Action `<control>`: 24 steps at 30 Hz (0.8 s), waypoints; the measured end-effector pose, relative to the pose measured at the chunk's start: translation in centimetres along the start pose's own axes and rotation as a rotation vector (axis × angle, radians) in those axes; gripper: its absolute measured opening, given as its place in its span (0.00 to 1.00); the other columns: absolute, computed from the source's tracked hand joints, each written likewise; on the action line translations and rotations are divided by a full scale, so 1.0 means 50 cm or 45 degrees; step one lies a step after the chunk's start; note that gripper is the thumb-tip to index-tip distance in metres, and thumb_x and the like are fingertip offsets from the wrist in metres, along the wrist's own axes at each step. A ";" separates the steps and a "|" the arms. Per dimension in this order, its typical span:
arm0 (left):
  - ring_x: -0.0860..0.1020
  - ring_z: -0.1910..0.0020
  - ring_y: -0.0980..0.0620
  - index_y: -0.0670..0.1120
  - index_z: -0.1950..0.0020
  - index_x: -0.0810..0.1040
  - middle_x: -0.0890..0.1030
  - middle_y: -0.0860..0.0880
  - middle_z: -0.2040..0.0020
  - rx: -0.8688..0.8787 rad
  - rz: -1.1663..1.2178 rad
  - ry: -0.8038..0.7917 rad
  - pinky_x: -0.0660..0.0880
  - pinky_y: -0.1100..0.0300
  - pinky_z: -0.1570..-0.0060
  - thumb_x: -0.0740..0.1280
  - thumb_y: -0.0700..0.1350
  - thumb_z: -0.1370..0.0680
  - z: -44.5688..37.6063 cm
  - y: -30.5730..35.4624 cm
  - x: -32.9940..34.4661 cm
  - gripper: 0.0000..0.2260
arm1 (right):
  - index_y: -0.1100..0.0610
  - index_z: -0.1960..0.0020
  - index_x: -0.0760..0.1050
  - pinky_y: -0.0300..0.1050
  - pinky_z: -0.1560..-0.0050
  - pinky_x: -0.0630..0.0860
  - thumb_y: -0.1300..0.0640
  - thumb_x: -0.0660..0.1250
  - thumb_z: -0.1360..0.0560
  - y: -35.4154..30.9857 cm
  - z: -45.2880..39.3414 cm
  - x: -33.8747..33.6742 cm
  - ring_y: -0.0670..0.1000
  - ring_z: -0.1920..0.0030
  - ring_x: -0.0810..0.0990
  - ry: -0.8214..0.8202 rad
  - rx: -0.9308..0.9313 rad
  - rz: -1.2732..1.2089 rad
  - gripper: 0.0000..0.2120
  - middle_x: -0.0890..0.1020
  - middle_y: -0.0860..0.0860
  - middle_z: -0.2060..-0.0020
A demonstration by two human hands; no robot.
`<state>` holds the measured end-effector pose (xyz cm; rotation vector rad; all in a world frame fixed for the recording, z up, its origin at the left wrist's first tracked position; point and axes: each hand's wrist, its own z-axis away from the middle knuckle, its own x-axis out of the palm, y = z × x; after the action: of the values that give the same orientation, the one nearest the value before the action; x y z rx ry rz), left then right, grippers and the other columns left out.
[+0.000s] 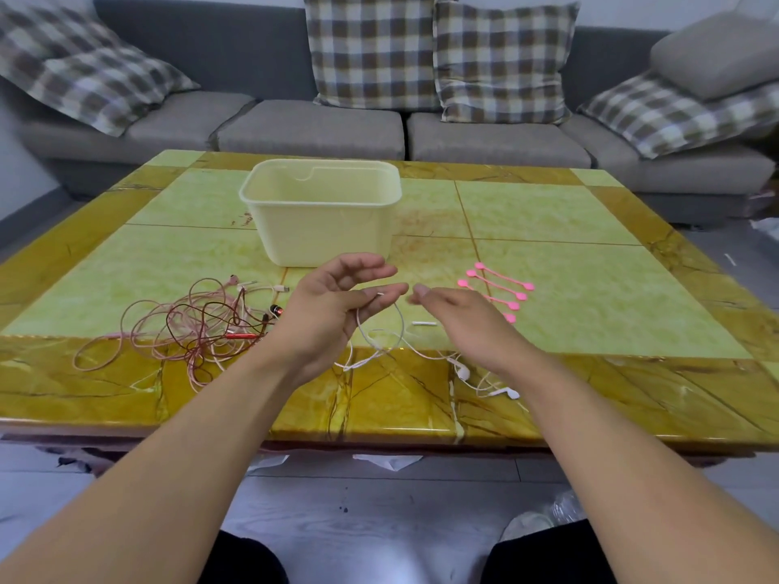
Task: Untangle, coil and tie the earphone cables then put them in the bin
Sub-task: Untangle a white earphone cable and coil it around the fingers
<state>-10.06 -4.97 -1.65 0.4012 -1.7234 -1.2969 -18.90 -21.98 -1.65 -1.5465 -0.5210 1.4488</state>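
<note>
My left hand [337, 305] is raised over the table's near edge, and a loop of the white earphone cable [381, 345] hangs from its fingers with the cable's end lying on them. My right hand [457, 318] hovers just right of it with straight fingers pointing left and holds nothing. The white earbuds [463, 373] lie on the table below my right wrist. A tangle of pink and dark red earphone cables [198, 326] lies to the left. Behind my hands stands the cream plastic bin [324, 221], with nothing visible inside it. Several pink silicone ties [501, 284] lie in a row, partly behind my right hand.
The yellow-green marble table [590, 288] stands in front of a grey sofa [312, 128] with checked cushions. White scraps of paper or plastic [392, 461] lie on the floor under the table's near edge.
</note>
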 end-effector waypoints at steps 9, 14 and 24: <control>0.85 0.58 0.48 0.38 0.41 0.77 0.82 0.41 0.45 -0.251 -0.095 0.115 0.80 0.65 0.64 0.63 0.28 0.21 0.024 0.006 -0.018 0.11 | 0.54 0.53 0.80 0.59 0.45 0.78 0.53 0.65 0.18 -0.017 0.016 0.008 0.49 0.64 0.83 0.049 -0.168 -0.257 0.08 0.78 0.47 0.72; 0.57 0.73 0.56 0.42 0.49 0.80 0.64 0.51 0.69 -0.606 -0.292 -0.043 0.52 0.63 0.75 0.59 0.50 0.15 0.069 0.011 0.001 0.15 | 0.48 0.54 0.86 0.41 0.71 0.71 0.48 0.74 0.24 -0.043 0.019 -0.003 0.44 0.76 0.65 0.175 -0.239 -0.097 0.05 0.66 0.45 0.75; 0.54 0.76 0.56 0.48 0.63 0.73 0.57 0.54 0.74 -0.442 0.170 -0.031 0.51 0.62 0.75 0.61 0.52 0.17 0.086 0.021 0.015 0.16 | 0.44 0.58 0.83 0.35 0.73 0.61 0.47 0.74 0.24 -0.023 0.008 0.008 0.43 0.75 0.64 0.301 -0.355 -0.080 0.04 0.66 0.41 0.79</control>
<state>-13.66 -2.57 -0.50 0.0682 -1.4792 -1.4714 -18.84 -20.96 -0.85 -1.8750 -0.6422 1.1613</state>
